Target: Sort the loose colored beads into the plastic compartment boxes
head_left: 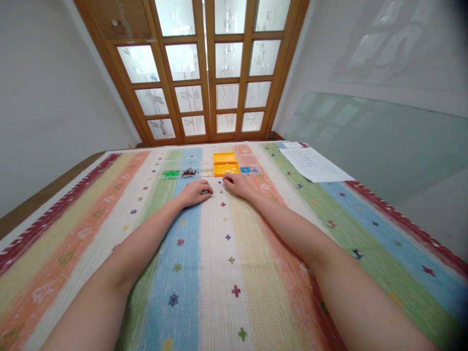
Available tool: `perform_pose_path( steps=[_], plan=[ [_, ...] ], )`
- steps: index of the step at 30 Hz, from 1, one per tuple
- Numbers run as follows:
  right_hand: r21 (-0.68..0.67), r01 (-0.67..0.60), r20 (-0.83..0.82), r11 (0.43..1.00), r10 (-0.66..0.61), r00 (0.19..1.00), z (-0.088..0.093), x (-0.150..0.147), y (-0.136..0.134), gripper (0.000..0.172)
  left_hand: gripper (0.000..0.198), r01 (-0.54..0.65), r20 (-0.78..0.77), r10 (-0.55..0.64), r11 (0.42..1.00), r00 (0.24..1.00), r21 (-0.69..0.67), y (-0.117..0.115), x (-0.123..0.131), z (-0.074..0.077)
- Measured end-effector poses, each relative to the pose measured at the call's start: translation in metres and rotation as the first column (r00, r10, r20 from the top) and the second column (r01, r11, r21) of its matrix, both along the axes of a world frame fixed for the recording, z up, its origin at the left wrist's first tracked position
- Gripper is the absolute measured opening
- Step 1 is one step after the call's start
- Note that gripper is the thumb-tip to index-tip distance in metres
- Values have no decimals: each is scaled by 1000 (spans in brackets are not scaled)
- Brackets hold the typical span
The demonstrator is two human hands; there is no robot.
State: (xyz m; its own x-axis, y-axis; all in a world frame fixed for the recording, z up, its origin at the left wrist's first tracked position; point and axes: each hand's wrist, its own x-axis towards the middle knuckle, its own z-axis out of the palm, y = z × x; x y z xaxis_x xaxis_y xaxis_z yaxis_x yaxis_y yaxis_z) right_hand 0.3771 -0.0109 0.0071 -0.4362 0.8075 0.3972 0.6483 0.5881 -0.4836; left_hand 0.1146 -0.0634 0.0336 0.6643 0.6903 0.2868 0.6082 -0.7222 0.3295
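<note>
My left hand point(196, 192) rests on the striped tablecloth with its fingers curled closed. A small dark grey bit shows at its fingertips, too small to name. Across a narrow gap, my right hand point(237, 185) is closed in a pinch just in front of an open orange box point(225, 158); what it pinches, if anything, I cannot make out. White small pieces point(226, 168) lie in the orange box. To its left are clear boxes with green pieces point(171, 174), dark red pieces point(189, 173) and pale yellow ones point(207, 173). Blue pieces point(249, 170) lie in a clear box to its right.
A printed white sheet point(316, 165) lies at the table's right, with a smaller paper point(292, 145) behind it. The striped tablecloth point(215, 287) covers the table. Beyond stand wooden doors with glass panes point(188, 97); a glass panel point(365, 141) leans at the right wall.
</note>
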Motion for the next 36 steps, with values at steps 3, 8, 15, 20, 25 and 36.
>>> perform_pose_path(
  steps=[3,8,15,20,25,36],
  plan=[
    [-9,3,4,1000,-3,1000,1,0,-1,19,19,20,-6,-20,1000,1000,-12,-3,4,2],
    [-5,3,-1,1000,-3,1000,3,0,-3,21,18,32,-18,-32,999,999,-12,-6,9,2],
    [-11,5,-1,1000,-5,1000,3,-1,-2,20,21,24,-47,-23,1000,999,18,-5,13,1],
    [-11,-8,-11,1000,8,1000,2,-1,-1,19,23,15,-64,-13,999,998,41,-2,12,-3],
    [-11,-6,-3,1000,5,1000,2,0,-1,19,22,-53,-45,57,996,997,76,2,4,-8],
    [-25,-14,-30,1000,13,999,7,0,-6,19,25,-684,252,663,730,705,-6,26,-42,-5]
  ],
)
